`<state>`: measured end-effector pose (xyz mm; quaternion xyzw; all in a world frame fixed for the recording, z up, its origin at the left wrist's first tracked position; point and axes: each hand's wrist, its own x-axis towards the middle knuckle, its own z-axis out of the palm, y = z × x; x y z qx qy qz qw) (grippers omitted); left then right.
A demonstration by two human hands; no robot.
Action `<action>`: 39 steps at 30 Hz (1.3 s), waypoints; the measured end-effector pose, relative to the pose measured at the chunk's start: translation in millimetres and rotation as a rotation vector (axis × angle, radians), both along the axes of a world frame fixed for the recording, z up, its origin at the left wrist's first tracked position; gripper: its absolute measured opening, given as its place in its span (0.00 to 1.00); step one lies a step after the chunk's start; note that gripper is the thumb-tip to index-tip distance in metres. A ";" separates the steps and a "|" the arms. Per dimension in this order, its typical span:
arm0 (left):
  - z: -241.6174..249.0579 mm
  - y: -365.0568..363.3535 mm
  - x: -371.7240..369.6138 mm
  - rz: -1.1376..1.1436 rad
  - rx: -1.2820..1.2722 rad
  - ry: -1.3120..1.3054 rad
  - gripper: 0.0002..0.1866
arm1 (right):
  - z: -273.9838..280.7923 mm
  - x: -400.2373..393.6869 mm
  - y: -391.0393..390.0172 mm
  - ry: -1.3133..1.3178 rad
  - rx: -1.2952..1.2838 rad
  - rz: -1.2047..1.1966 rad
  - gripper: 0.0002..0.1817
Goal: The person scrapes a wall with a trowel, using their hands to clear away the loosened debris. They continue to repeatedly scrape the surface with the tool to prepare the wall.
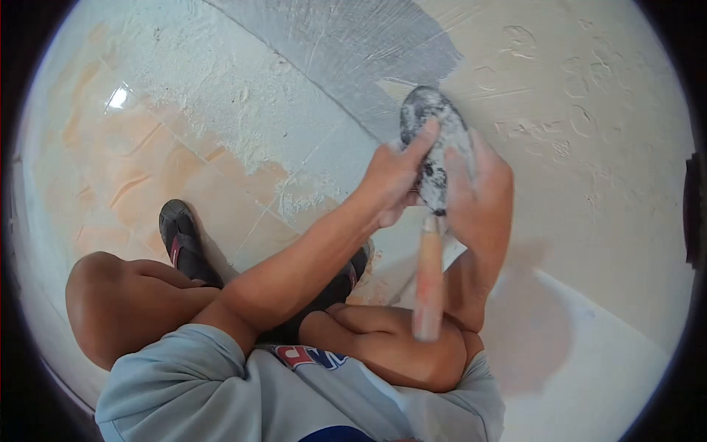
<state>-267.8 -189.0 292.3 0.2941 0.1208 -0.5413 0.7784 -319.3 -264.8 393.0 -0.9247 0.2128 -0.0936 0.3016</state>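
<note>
A trowel [434, 147] with a grey, plaster-caked blade and a pale wooden handle [428, 283] is held upright in front of the wall. My left hand [394, 184] presses on the blade from the left, fingers reaching up along its face. My right hand [482, 191] lies against the blade's right side, cupped around it. The handle hangs down toward my knees, free of both hands. A patch of fresh grey plaster [353, 44] is spread on the wall just above the blade.
The cream wall [589, 147] is rough and pitted on the right. Orange floor tiles [147, 177] dusted with white powder lie at the left. I am squatting, a black shoe [180, 243] on the tiles, my knees [110, 302] in front.
</note>
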 end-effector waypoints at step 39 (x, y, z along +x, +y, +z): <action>-6.3 -11.3 -4.0 0.123 -0.237 0.159 0.23 | -8.5 2.5 -13.4 0.057 0.018 0.081 0.20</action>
